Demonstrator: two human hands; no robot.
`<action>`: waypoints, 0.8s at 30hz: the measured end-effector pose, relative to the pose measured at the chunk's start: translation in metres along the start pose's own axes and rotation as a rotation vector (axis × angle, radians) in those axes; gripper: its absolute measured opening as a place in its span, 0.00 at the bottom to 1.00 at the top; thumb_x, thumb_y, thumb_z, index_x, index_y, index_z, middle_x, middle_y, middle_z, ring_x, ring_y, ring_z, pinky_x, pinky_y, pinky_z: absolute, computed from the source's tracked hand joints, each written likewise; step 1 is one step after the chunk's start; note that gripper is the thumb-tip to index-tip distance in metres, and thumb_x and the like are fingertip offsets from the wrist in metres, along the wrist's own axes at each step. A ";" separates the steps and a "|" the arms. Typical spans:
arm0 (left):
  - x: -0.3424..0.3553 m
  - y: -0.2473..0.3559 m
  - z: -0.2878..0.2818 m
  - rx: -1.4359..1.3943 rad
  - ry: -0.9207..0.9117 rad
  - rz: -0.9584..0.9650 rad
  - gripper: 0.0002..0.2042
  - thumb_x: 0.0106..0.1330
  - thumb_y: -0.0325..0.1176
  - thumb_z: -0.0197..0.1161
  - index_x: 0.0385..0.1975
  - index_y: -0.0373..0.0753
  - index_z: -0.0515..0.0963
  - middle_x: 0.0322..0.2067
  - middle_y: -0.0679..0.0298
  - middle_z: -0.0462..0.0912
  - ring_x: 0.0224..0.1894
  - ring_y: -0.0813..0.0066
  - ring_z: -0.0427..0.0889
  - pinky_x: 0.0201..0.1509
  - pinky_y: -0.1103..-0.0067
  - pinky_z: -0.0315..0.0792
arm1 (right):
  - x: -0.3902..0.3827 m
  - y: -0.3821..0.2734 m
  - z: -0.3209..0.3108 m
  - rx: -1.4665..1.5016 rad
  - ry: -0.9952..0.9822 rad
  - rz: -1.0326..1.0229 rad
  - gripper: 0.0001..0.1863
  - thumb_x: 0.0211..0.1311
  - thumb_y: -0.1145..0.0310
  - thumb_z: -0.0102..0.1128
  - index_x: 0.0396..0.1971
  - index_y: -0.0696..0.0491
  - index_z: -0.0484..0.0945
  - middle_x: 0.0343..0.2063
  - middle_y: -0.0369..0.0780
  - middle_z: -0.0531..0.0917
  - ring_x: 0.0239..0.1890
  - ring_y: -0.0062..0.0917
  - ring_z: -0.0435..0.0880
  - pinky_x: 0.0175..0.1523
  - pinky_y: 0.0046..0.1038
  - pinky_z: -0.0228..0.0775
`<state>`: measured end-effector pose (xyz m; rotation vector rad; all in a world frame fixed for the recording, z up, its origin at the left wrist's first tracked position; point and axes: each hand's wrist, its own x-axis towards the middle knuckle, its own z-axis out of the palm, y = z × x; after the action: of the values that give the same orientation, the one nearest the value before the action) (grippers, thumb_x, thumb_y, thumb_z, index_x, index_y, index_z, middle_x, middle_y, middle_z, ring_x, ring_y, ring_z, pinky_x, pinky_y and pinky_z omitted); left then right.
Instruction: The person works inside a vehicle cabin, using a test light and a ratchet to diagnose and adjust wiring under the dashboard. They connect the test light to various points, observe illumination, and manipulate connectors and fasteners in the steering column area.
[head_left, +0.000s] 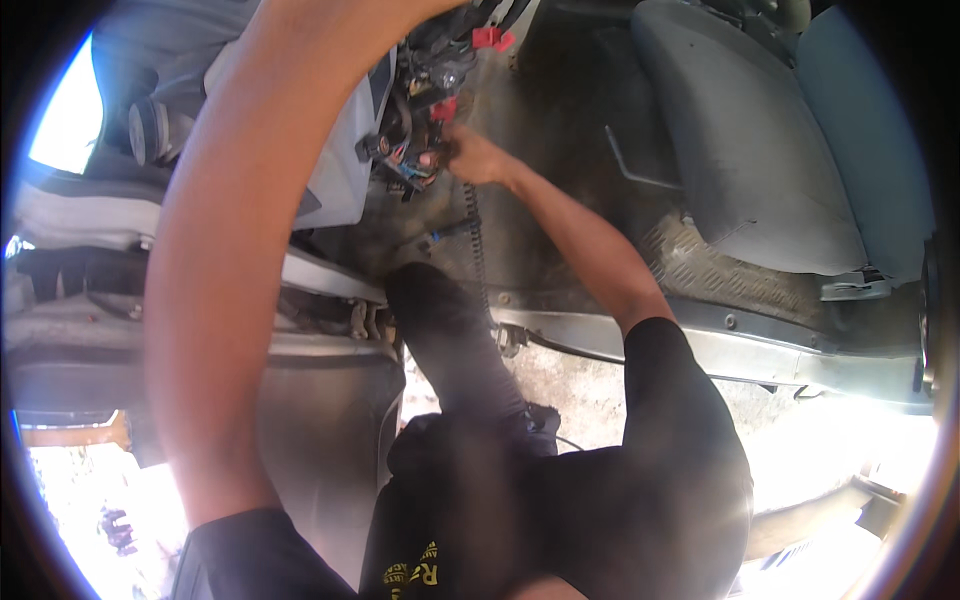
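Note:
My right hand (476, 158) reaches into a bundle of vehicle wiring (408, 165) below the dashboard. Its fingers are curled in at the bundle's right side, partly hidden by the wires, so what they grip cannot be made out. Just above them sits a red connector (445, 108), and another red connector (488, 38) hangs higher up. Several black plugs and coloured wires crowd together there. My left forearm (235, 230) crosses the dashboard side and runs out at the top edge; that hand is out of view. A grey plastic panel (345, 170) borders the wiring on the left.
A black coiled cord (477, 250) hangs beside my leg (445, 330), which is at the doorway. To the right stands a grey seat (760, 140), with a thin metal bar (635, 170) near it. The door sill (640, 335) crosses below; the open door (320, 430) is left.

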<state>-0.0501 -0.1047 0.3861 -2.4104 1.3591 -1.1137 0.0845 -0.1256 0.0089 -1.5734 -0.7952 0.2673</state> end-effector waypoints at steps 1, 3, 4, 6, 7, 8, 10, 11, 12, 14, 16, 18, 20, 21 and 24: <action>-0.004 -0.002 0.003 0.064 -0.026 -0.013 0.08 0.68 0.27 0.67 0.44 0.34 0.88 0.41 0.47 0.90 0.46 0.49 0.91 0.55 0.62 0.84 | -0.002 -0.011 0.010 -0.051 -0.022 0.021 0.24 0.73 0.54 0.73 0.51 0.62 0.84 0.39 0.43 0.89 0.42 0.25 0.83 0.52 0.33 0.76; -0.005 -0.008 0.012 0.190 -0.088 -0.005 0.06 0.66 0.25 0.67 0.39 0.33 0.88 0.37 0.47 0.90 0.42 0.49 0.92 0.50 0.63 0.86 | -0.007 -0.038 0.009 -0.182 -0.039 0.057 0.23 0.73 0.55 0.73 0.50 0.62 0.84 0.38 0.43 0.88 0.41 0.24 0.82 0.49 0.32 0.75; -0.001 -0.007 0.014 0.256 -0.119 0.014 0.06 0.65 0.24 0.67 0.37 0.32 0.89 0.36 0.47 0.90 0.41 0.50 0.92 0.48 0.63 0.87 | -0.010 -0.038 0.004 -0.173 -0.018 0.079 0.21 0.73 0.57 0.73 0.48 0.62 0.85 0.36 0.41 0.88 0.40 0.23 0.81 0.48 0.32 0.74; -0.005 0.003 0.020 0.293 -0.072 0.018 0.05 0.65 0.24 0.67 0.35 0.31 0.89 0.34 0.46 0.90 0.40 0.50 0.92 0.46 0.63 0.87 | -0.014 -0.039 0.002 -0.152 0.020 0.116 0.17 0.72 0.60 0.74 0.45 0.62 0.86 0.32 0.38 0.86 0.36 0.21 0.79 0.45 0.31 0.74; 0.001 0.005 0.018 0.307 -0.087 0.020 0.05 0.65 0.24 0.67 0.35 0.32 0.89 0.34 0.47 0.90 0.40 0.51 0.93 0.46 0.64 0.88 | -0.014 -0.033 -0.002 -0.138 0.020 0.087 0.19 0.72 0.58 0.74 0.47 0.62 0.85 0.33 0.40 0.87 0.37 0.23 0.80 0.46 0.31 0.74; 0.005 0.009 0.016 0.324 -0.106 0.021 0.05 0.64 0.24 0.68 0.35 0.32 0.89 0.35 0.47 0.90 0.40 0.51 0.93 0.46 0.64 0.88 | -0.014 -0.027 -0.003 -0.122 0.019 0.058 0.21 0.72 0.56 0.74 0.49 0.62 0.85 0.35 0.41 0.87 0.39 0.24 0.81 0.47 0.32 0.74; 0.003 0.019 0.004 0.308 -0.176 -0.005 0.05 0.65 0.26 0.68 0.36 0.34 0.90 0.36 0.49 0.91 0.41 0.54 0.94 0.45 0.66 0.88 | -0.014 -0.028 -0.001 -0.153 0.009 0.082 0.23 0.73 0.55 0.73 0.51 0.61 0.85 0.37 0.43 0.88 0.41 0.25 0.82 0.49 0.33 0.74; 0.001 0.018 0.007 0.325 -0.177 -0.018 0.05 0.65 0.26 0.68 0.36 0.35 0.90 0.37 0.51 0.91 0.41 0.55 0.94 0.45 0.67 0.88 | -0.016 -0.045 0.004 -0.205 -0.003 0.130 0.22 0.73 0.56 0.73 0.52 0.61 0.85 0.38 0.42 0.88 0.42 0.25 0.82 0.50 0.33 0.74; -0.001 0.017 0.009 0.344 -0.178 -0.031 0.05 0.66 0.27 0.69 0.36 0.36 0.90 0.37 0.52 0.92 0.41 0.56 0.94 0.45 0.67 0.88 | -0.014 -0.056 0.009 -0.258 -0.015 0.177 0.22 0.73 0.57 0.73 0.53 0.61 0.85 0.39 0.42 0.89 0.43 0.25 0.83 0.51 0.33 0.75; 0.006 0.013 0.030 0.369 -0.081 -0.013 0.05 0.67 0.28 0.68 0.36 0.37 0.90 0.38 0.54 0.92 0.41 0.58 0.94 0.44 0.69 0.88 | -0.006 -0.018 0.002 -0.121 0.002 0.053 0.20 0.73 0.59 0.73 0.54 0.60 0.85 0.41 0.42 0.89 0.45 0.26 0.83 0.54 0.33 0.75; 0.001 0.019 0.027 0.346 -0.037 -0.007 0.05 0.68 0.28 0.68 0.36 0.38 0.91 0.38 0.56 0.92 0.41 0.60 0.94 0.44 0.70 0.88 | 0.000 0.006 -0.001 -0.080 0.003 0.011 0.19 0.74 0.61 0.72 0.54 0.59 0.85 0.43 0.42 0.90 0.47 0.27 0.84 0.57 0.33 0.75; 0.001 0.022 0.027 0.338 -0.068 -0.040 0.06 0.69 0.28 0.67 0.36 0.38 0.91 0.37 0.56 0.92 0.42 0.62 0.94 0.44 0.71 0.88 | 0.002 0.014 -0.005 -0.147 0.003 0.050 0.18 0.74 0.63 0.71 0.55 0.59 0.85 0.44 0.42 0.91 0.49 0.27 0.84 0.59 0.34 0.75; 0.005 0.023 0.032 0.388 -0.165 -0.116 0.06 0.69 0.28 0.67 0.36 0.39 0.91 0.38 0.56 0.92 0.42 0.64 0.94 0.45 0.72 0.88 | 0.001 0.002 0.003 -0.168 0.000 0.078 0.17 0.74 0.63 0.71 0.54 0.59 0.85 0.44 0.42 0.91 0.48 0.27 0.84 0.58 0.33 0.75; 0.003 0.022 0.033 0.399 -0.153 -0.131 0.06 0.70 0.28 0.66 0.36 0.39 0.91 0.37 0.57 0.92 0.42 0.64 0.94 0.45 0.71 0.88 | 0.001 -0.005 0.007 -0.179 0.000 0.093 0.17 0.74 0.63 0.71 0.54 0.59 0.85 0.44 0.42 0.91 0.48 0.27 0.84 0.58 0.33 0.75; 0.002 0.026 0.033 0.414 -0.056 -0.128 0.06 0.70 0.28 0.66 0.36 0.38 0.90 0.35 0.58 0.92 0.41 0.64 0.94 0.44 0.71 0.88 | -0.003 -0.005 0.001 -0.135 0.015 0.092 0.18 0.73 0.61 0.72 0.53 0.60 0.85 0.42 0.42 0.90 0.47 0.26 0.84 0.57 0.33 0.75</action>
<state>-0.0453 -0.1281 0.3511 -2.2245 0.8619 -1.2069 0.0804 -0.1266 0.0131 -1.7402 -0.7432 0.2727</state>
